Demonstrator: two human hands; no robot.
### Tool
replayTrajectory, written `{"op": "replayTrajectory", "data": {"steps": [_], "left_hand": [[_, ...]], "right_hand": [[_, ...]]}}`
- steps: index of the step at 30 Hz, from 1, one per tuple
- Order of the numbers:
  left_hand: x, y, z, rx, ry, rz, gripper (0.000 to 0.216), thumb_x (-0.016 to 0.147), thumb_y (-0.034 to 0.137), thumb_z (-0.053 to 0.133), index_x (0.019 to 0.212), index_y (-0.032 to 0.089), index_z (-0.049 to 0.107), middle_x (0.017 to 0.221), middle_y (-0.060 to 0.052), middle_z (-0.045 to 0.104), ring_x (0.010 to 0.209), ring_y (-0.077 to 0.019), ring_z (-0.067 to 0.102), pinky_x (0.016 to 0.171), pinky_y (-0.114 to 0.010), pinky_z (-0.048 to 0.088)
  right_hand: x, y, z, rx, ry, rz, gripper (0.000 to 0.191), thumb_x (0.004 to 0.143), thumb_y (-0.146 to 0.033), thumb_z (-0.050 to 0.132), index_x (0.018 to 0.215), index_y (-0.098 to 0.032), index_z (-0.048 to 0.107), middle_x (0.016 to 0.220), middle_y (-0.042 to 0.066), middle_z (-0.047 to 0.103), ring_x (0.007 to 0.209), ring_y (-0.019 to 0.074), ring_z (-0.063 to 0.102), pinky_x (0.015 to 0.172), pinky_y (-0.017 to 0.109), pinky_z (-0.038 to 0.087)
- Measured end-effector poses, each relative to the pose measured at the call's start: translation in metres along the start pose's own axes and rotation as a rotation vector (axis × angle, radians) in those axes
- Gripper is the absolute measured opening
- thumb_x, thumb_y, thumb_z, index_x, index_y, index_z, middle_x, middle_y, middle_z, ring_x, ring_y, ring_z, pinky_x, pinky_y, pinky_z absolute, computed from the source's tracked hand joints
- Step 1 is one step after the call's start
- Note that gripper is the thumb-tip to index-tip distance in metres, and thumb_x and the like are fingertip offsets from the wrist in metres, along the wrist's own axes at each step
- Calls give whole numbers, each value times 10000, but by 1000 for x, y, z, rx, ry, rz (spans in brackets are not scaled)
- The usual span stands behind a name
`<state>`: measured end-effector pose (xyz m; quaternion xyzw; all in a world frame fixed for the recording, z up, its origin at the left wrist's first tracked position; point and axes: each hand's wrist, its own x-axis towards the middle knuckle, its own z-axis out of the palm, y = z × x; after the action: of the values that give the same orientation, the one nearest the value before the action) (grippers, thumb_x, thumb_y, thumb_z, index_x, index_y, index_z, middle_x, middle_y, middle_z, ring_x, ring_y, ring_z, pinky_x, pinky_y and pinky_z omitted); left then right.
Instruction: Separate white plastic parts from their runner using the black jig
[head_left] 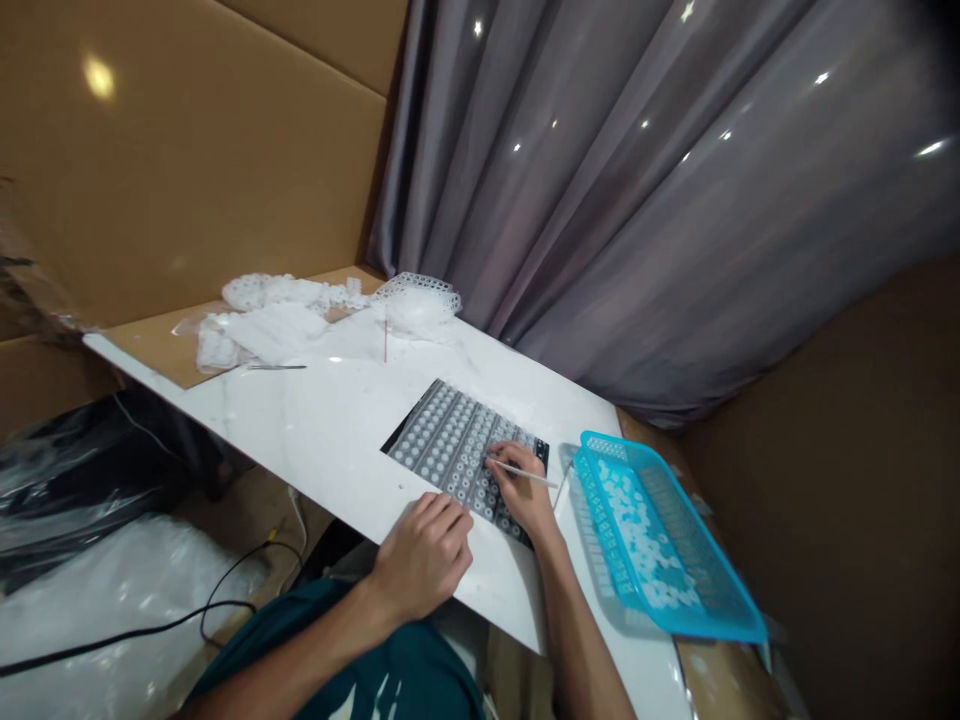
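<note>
A dark sheet (409, 436) covered with rows of small round whitish pieces lies on the white table. My right hand (521, 485) is over its right part, the fingers pinching a thin white pen-like stick (534, 476). The stick's tip is too small to make out. At the table's front edge my left hand (427, 555) rests in a loose fist, just in front of the sheet. Its fingers are curled under, and I see nothing in them.
To the right stands a blue plastic basket (667, 480) with many small white pieces in it. White netting and plastic bags (277, 325) are heaped at the back left, near a thin metal tool (277, 367). A grey curtain (600, 200) hangs behind the table (330, 420).
</note>
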<state>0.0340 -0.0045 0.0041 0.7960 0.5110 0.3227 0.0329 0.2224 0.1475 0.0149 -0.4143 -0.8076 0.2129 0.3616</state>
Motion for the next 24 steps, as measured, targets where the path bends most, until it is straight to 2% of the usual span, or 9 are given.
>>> {"op": "replayTrajectory", "data": {"steps": [5,8,11,13,15,17,21,24], "left_hand": [[1,0,1,-6,-8,-3,164,987,119,560,1101,191,654,1093,-94,686,1056,-302,616,947,-505,505],[0,5,-2,-30,-7,-14,166,980,110,552,1079,195,655,1078,-89,687,1038,-297,614,936,-498,499],[6,8,-14,-96,-11,-58,152,986,113,539,1007,214,651,994,-58,690,969,-266,623,941,-483,489],[20,4,-27,-126,-36,-64,171,1010,131,516,952,227,645,936,-34,692,940,-243,635,983,-472,477],[47,-11,-38,-98,-69,-51,192,1042,176,495,953,235,655,967,-33,716,1008,-244,653,1043,-461,459],[83,-34,-43,-64,-54,-73,185,1060,228,497,1044,238,681,1081,-56,740,1108,-263,652,1072,-456,446],[152,-93,-31,26,-13,-180,249,1052,239,490,1214,187,671,1111,-131,744,1138,-318,655,1043,-486,452],[177,-126,-18,64,-5,-171,305,1047,251,502,1311,184,638,1223,-149,723,1218,-328,629,1057,-477,450]], "right_hand": [[9,-4,1,87,-24,110,250,894,-274,707,669,-255,599,999,57,797,990,276,719,919,397,532],[15,-4,-3,128,-36,144,215,867,-279,716,666,-247,646,867,40,791,852,252,725,807,352,546],[28,-1,-8,136,34,166,180,884,-322,708,731,-228,716,754,34,763,714,227,678,677,320,504],[43,5,-8,143,108,181,192,900,-361,699,784,-215,742,736,39,751,693,218,650,650,314,475],[66,13,-4,169,136,187,192,878,-380,720,795,-209,750,735,43,749,692,215,640,642,310,465],[92,24,3,213,117,182,168,830,-373,755,799,-209,759,739,44,754,699,215,645,638,305,470],[134,42,21,317,46,147,157,786,-370,786,824,-219,767,810,51,793,764,226,698,703,311,528],[142,53,32,379,16,129,183,814,-405,769,777,-230,731,926,80,830,852,244,745,789,343,568]]}}
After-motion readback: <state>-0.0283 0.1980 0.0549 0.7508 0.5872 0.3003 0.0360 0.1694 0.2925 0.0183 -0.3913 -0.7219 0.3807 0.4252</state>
